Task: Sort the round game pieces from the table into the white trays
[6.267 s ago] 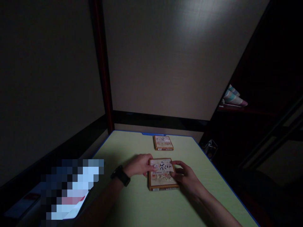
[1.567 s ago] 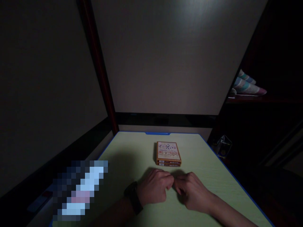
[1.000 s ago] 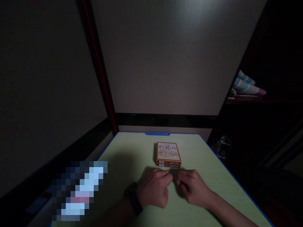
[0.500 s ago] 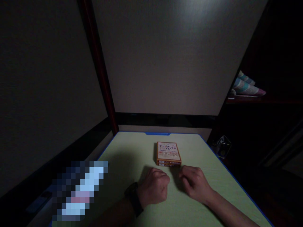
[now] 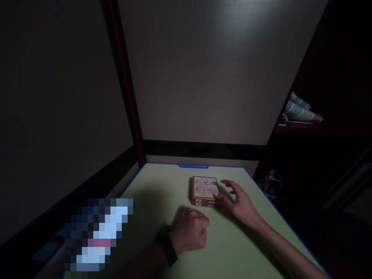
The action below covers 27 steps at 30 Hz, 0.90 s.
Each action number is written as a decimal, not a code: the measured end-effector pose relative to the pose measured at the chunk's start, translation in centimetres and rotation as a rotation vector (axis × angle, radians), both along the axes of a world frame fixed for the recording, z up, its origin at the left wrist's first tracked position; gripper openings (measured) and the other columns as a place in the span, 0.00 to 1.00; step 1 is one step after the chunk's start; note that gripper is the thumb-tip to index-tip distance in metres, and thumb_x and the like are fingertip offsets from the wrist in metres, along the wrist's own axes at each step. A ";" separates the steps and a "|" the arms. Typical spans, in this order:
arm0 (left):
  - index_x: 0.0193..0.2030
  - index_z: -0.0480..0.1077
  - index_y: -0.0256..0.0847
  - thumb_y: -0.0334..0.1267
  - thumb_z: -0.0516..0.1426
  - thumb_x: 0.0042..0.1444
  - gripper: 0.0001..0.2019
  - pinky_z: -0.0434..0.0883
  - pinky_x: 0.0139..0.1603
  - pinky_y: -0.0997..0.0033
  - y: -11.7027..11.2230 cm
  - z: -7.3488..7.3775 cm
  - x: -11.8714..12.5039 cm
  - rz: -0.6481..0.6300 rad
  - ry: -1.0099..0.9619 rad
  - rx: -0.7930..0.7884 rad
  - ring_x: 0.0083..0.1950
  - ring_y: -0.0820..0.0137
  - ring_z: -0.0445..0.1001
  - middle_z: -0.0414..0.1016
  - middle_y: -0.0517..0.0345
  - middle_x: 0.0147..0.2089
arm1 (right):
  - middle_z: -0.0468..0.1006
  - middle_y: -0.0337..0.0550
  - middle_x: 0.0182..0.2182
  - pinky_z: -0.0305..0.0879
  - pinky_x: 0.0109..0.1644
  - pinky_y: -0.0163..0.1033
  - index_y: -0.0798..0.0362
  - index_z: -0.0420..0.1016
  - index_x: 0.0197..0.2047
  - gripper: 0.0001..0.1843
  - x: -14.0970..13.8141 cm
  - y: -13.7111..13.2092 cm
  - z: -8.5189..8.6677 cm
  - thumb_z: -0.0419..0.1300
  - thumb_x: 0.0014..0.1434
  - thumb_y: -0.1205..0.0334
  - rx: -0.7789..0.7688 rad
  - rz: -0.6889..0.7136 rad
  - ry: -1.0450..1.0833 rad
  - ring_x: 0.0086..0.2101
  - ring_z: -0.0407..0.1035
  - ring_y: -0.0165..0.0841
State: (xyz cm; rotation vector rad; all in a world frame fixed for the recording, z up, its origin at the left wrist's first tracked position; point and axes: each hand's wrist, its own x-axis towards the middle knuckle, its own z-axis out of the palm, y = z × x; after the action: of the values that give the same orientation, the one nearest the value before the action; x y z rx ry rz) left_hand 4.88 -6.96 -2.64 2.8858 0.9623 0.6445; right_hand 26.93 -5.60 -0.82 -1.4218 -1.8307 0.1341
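A flat Chinese chess box (image 5: 205,187), orange-edged with a printed pale lid, lies on the light green table (image 5: 162,182). My right hand (image 5: 240,201) is at the box's right side, fingers spread apart and thumb by its near right corner; whether the thumb touches it I cannot tell. In front of the box, my left hand (image 5: 190,229) rests as a closed fist on the table, with nothing showing in it. A dark watch (image 5: 166,244) is on the left wrist.
A blurred, pixelated patch (image 5: 101,236) covers the table's left edge. Pale panels (image 5: 197,77) stand behind the table. To the right are a transparent package (image 5: 273,183) beside the table and striped cloth (image 5: 302,110) on a dark shelf.
My right hand has opened from a fist and moved forward to the right side of the box. My left fist has stayed nearly in place. The view has shifted slightly.
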 end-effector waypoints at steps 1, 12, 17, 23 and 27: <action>0.17 0.63 0.39 0.26 0.53 0.37 0.05 0.53 0.25 0.72 0.0 0.2 0.0 0.007 0.007 -0.007 0.21 0.73 0.63 0.68 0.59 0.18 | 0.69 0.56 0.58 0.63 0.58 0.55 0.52 0.66 0.59 0.31 0.2 0.8 0.7 0.62 0.55 0.48 -0.066 0.086 -0.049 0.56 0.64 0.48; 0.25 0.75 0.40 0.37 0.55 0.47 0.08 0.68 0.34 0.67 -0.8 1.1 0.2 0.040 0.113 -0.151 0.27 0.67 0.73 0.77 0.54 0.26 | 0.47 0.59 0.69 0.39 0.67 0.61 0.49 0.40 0.73 0.70 -2.8 7.8 5.1 0.71 0.35 0.35 -0.672 0.491 -0.563 0.67 0.38 0.61; 0.28 0.77 0.40 0.37 0.55 0.48 0.09 0.70 0.36 0.64 -0.8 1.1 0.4 0.004 0.164 -0.148 0.29 0.64 0.75 0.79 0.53 0.28 | 0.58 0.58 0.62 0.51 0.64 0.55 0.52 0.43 0.73 0.72 -3.5 8.2 4.5 0.73 0.30 0.41 -0.645 0.484 -0.611 0.61 0.53 0.57; 0.28 0.77 0.40 0.37 0.54 0.50 0.10 0.70 0.37 0.64 -1.1 1.7 0.4 0.003 0.172 -0.164 0.31 0.63 0.77 0.80 0.52 0.29 | 0.61 0.50 0.56 0.54 0.61 0.52 0.45 0.46 0.72 0.67 -3.3 8.1 3.8 0.73 0.32 0.48 -0.587 0.434 -0.581 0.57 0.56 0.52; 0.30 0.78 0.39 0.40 0.54 0.52 0.12 0.71 0.39 0.63 -0.9 2.0 0.4 0.078 0.149 -0.168 0.33 0.61 0.78 0.80 0.50 0.31 | 0.53 0.54 0.63 0.46 0.65 0.55 0.48 0.43 0.73 0.68 -3.0 7.9 3.4 0.72 0.34 0.47 -0.620 0.454 -0.552 0.62 0.47 0.56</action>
State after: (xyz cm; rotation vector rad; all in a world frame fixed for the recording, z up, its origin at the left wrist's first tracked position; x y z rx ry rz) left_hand 5.28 -7.84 -0.60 2.7908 1.0935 0.3374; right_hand 23.95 2.29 2.59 -1.5085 -2.7203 0.6378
